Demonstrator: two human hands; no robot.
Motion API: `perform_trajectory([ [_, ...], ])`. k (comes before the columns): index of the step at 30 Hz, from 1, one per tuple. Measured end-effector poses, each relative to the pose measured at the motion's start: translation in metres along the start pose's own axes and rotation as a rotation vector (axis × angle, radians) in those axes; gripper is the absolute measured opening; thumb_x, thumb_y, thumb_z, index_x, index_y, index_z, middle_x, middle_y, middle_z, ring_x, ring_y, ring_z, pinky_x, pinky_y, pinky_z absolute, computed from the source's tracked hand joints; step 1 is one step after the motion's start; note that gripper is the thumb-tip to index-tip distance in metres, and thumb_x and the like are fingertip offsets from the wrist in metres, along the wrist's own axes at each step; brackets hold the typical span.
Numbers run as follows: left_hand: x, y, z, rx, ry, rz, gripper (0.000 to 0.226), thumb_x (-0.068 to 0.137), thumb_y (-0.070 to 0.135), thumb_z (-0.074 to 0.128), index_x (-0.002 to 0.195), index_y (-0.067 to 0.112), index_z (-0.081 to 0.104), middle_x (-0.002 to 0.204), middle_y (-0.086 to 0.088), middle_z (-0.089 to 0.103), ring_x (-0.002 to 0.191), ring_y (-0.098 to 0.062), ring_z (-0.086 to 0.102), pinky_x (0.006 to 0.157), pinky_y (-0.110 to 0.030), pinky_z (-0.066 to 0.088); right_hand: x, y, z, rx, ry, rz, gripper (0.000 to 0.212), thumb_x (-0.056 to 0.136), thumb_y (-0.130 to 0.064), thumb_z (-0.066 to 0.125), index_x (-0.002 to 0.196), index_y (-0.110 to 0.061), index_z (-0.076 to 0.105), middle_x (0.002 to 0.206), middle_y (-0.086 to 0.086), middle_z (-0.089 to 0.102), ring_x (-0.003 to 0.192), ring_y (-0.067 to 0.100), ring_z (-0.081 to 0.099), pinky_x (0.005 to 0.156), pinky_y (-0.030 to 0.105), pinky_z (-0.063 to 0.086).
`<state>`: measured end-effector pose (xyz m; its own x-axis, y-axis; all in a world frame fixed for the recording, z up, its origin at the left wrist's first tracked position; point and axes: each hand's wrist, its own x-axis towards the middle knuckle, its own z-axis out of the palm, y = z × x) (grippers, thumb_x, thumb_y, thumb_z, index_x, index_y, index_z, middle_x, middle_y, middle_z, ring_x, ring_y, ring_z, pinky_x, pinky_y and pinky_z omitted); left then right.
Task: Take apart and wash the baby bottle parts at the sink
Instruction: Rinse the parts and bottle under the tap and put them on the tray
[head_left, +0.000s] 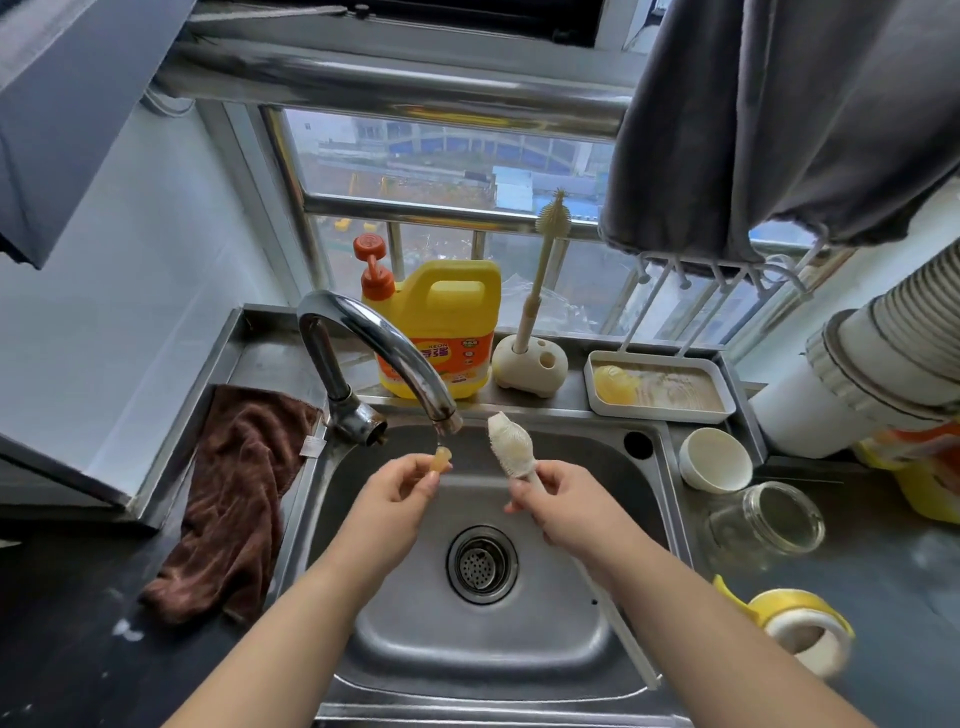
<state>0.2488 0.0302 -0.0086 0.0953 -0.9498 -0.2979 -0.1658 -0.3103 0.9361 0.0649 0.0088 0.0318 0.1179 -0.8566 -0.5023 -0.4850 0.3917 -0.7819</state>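
both hands are over the sink (613, 519). the left hand (400, 493) pinches a small yellowish teat (441, 461) in its fingertips, right under the tap (395, 353). it may be wet, but that is hard to see. the right hand (561, 499) has its fingers curled round the handle of a white bottle brush (511, 446), and the bristle end points up toward the tap. a brown cloth (234, 493) hangs over the bench (78, 623) on the left. a yellow soap jug (441, 327) stands behind the tap.
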Motion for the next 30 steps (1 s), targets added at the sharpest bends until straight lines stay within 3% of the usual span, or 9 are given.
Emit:
perform_trajectory([
  [4, 0.001, 0.006, 0.011, -0.162, -0.007, 0.038, 0.008, 0.086, 0.008, 0.065, 0.092, 0.012, 0.068, 0.081, -0.003, 0.071, 0.077, -0.007, 0.065, 0.076, -0.020, 0.049, -0.017, 0.019, -0.011, -0.126, 0.034, -0.012, 0.018, 0.093, -0.024, 0.054, 0.091, -0.012, 0.066, 0.084, 0.004, 0.072, 0.045, -0.005, 0.043, 0.057, 0.021, 0.037],
  [7, 0.004, 0.006, 0.013, -0.182, 0.052, 0.081, 0.004, 0.082, 0.003, 0.069, 0.084, 0.002, 0.066, 0.076, -0.008, 0.068, 0.073, -0.007, 0.062, 0.069, -0.013, 0.047, -0.029, 0.030, -0.014, -0.123, 0.057, -0.021, 0.013, 0.093, -0.025, 0.054, 0.087, -0.022, 0.065, 0.075, -0.006, 0.070, 0.052, -0.005, 0.050, 0.054, 0.016, 0.038],
  [10, 0.009, 0.003, 0.012, -0.214, 0.131, 0.069, 0.013, 0.078, 0.003, 0.072, 0.073, 0.007, 0.062, 0.068, -0.006, 0.059, 0.064, -0.008, 0.053, 0.062, -0.013, 0.044, -0.033, 0.037, -0.014, -0.095, 0.083, -0.036, 0.011, 0.093, -0.025, 0.056, 0.085, -0.028, 0.063, 0.072, -0.009, 0.070, 0.069, 0.002, 0.058, 0.062, 0.015, 0.040],
  [13, 0.010, 0.001, 0.011, -0.302, 0.156, 0.040, 0.018, 0.077, 0.002, 0.072, 0.068, 0.010, 0.058, 0.066, -0.003, 0.055, 0.062, -0.008, 0.049, 0.058, -0.011, 0.043, -0.034, 0.040, -0.013, -0.061, 0.102, -0.045, 0.010, 0.092, -0.023, 0.058, 0.086, -0.028, 0.064, 0.071, -0.009, 0.070, 0.068, 0.003, 0.057, 0.057, 0.010, 0.036],
  [16, 0.011, 0.001, 0.010, -0.366, 0.142, 0.027, 0.014, 0.077, 0.004, 0.071, 0.071, 0.011, 0.061, 0.069, 0.000, 0.062, 0.066, -0.008, 0.055, 0.066, -0.015, 0.045, -0.034, 0.041, -0.012, -0.056, 0.110, -0.041, 0.009, 0.093, -0.024, 0.058, 0.088, -0.030, 0.063, 0.071, -0.009, 0.070, 0.061, -0.006, 0.054, 0.057, 0.007, 0.037],
  [21, 0.012, 0.003, 0.011, -0.310, 0.104, 0.052, 0.007, 0.081, 0.008, 0.068, 0.082, 0.015, 0.069, 0.086, -0.005, 0.071, 0.086, -0.012, 0.062, 0.081, -0.020, 0.047, -0.032, 0.039, -0.008, -0.056, 0.109, -0.045, 0.009, 0.093, -0.024, 0.057, 0.090, -0.027, 0.064, 0.069, -0.008, 0.069, 0.048, -0.005, 0.046, 0.050, 0.008, 0.034],
  [27, 0.015, 0.001, 0.008, -0.244, 0.133, 0.094, 0.021, 0.081, 0.002, 0.070, 0.068, 0.018, 0.064, 0.068, -0.005, 0.056, 0.069, -0.019, 0.044, 0.061, -0.012, 0.040, -0.034, 0.036, -0.007, -0.054, 0.111, -0.042, 0.008, 0.094, -0.024, 0.056, 0.092, -0.026, 0.064, 0.072, -0.005, 0.070, 0.046, -0.006, 0.046, 0.050, 0.007, 0.034],
  [30, 0.014, 0.001, 0.007, -0.254, 0.121, 0.118, 0.028, 0.080, 0.001, 0.070, 0.062, 0.021, 0.063, 0.066, -0.004, 0.055, 0.068, -0.017, 0.044, 0.060, -0.012, 0.040, -0.035, 0.036, -0.006, -0.048, 0.110, -0.032, 0.008, 0.094, -0.022, 0.056, 0.093, -0.024, 0.064, 0.073, -0.005, 0.070, 0.046, -0.008, 0.048, 0.051, 0.006, 0.035],
])
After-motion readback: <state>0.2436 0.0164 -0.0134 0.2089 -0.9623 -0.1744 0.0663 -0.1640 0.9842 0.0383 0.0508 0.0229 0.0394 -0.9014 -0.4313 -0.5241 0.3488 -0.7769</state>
